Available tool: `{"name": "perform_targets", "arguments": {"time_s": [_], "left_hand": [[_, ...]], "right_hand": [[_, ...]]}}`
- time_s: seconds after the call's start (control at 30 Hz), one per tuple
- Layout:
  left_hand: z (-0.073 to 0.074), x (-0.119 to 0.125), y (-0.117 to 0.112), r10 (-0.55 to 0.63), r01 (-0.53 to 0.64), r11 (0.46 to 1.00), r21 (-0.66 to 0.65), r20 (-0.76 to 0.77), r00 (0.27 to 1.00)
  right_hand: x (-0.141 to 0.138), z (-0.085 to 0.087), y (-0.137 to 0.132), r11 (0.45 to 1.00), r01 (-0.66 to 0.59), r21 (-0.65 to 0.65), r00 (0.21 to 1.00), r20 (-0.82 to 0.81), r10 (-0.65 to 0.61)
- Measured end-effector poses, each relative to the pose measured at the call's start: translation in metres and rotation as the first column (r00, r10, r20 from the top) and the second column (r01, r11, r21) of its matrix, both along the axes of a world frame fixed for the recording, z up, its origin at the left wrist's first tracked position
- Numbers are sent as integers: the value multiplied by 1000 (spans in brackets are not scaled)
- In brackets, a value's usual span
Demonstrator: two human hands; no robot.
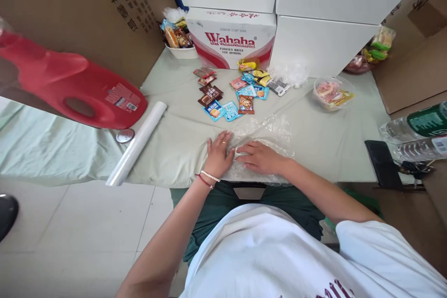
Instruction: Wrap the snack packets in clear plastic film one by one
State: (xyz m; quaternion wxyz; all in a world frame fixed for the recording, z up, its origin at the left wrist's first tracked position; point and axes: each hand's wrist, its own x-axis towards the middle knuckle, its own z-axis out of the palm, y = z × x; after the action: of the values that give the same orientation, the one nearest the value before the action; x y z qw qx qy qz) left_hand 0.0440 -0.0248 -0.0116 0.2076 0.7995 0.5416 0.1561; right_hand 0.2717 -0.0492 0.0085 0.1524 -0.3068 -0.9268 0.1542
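From my remote seat, I see the clear plastic crumpled at the frame's centre on the tabletop, its bulk upper right of the left hand. The right hand lies nearer, across it. Both hands' fingers are outstretched.

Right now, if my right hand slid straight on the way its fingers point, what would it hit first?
Most likely your left hand, whose thumb side lies just beyond the fingertips of your right hand; the gap looks small, though one view leaves depth unclear.
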Motion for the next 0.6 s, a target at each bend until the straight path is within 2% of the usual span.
{"name": "perform_targets", "arguments": {"time_s": [0.07, 0.13, 0.2, 0.23, 0.27, 0.3, 0.37, 0.4, 0.43, 0.5, 0.6], "left_hand": [[-4, -16, 7, 64, -68, 997, 32, 110, 992], [-3, -30, 11, 225, -248, 963, 104, 192, 955], [5, -35, 10, 384, -439, 868, 232, 246, 890], [10, -33, 6, 407, -479, 823, 306, 270, 872], [16, -27, 0, 371, -460, 807, 370, 289, 883], [21, -19, -8, 280, -386, 822, 418, 294, 914], [28, 5, -23, -34, -86, 898, 431, 264, 964], [29, 18, -29, -172, 69, 912, 404, 224, 959], [28, 30, -32, -229, 152, 919, 364, 178, 957], [23, 47, -27, -148, 124, 955, 270, 70, 986], [16, 50, -5, 31, -14, 984, 176, -96, 995]], "right_hand": [[-13, -10, -11, 999, 44, -24, 999, 29, -43], [-17, -15, -18, 994, 94, -55, 995, 32, -93], [-17, -17, -21, 989, 127, -81, 992, 23, -125], [-16, -18, -21, 987, 136, -89, 991, 17, -135], [-16, -19, -20, 986, 140, -94, 990, 12, -139], [-15, -19, -19, 986, 140, -95, 990, 7, -140], [-16, -21, -18, 985, 142, -94, 990, -3, -143], [-16, -22, -18, 984, 152, -96, 988, -2, -152], [-17, -23, -17, 981, 163, -101, 986, 5, -164], [-17, -24, -17, 978, 173, -116, 985, 29, -171], [-17, -21, -16, 983, 141, -116, 990, 32, -138]]}}
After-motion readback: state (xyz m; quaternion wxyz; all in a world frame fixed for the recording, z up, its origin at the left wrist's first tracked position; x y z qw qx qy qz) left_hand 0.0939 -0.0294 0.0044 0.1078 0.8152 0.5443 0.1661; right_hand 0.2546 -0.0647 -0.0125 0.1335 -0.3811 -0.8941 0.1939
